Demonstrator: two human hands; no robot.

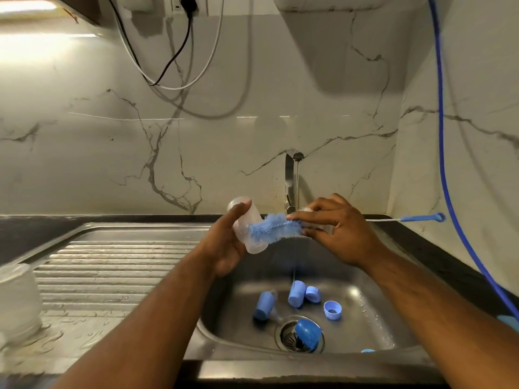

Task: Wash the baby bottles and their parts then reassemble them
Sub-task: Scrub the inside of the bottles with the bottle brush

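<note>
Blue brush (273,228) perhaps inside clear bottle (248,213)

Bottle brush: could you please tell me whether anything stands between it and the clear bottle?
Nothing visible does. The bottle brush, held by the right hand, lies against the clear bottle that the left hand grips.

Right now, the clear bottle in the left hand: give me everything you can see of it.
The clear bottle is a translucent, frosted-looking plastic cylinder with no cap or teat on it. It is tilted, its upper end leaning away to the left, held in the air above the sink. The left hand grips it, thumb across its upper wall. The blue bristles of the brush, held by the right hand, meet its lower part; whether they are inside it I cannot tell.
</note>
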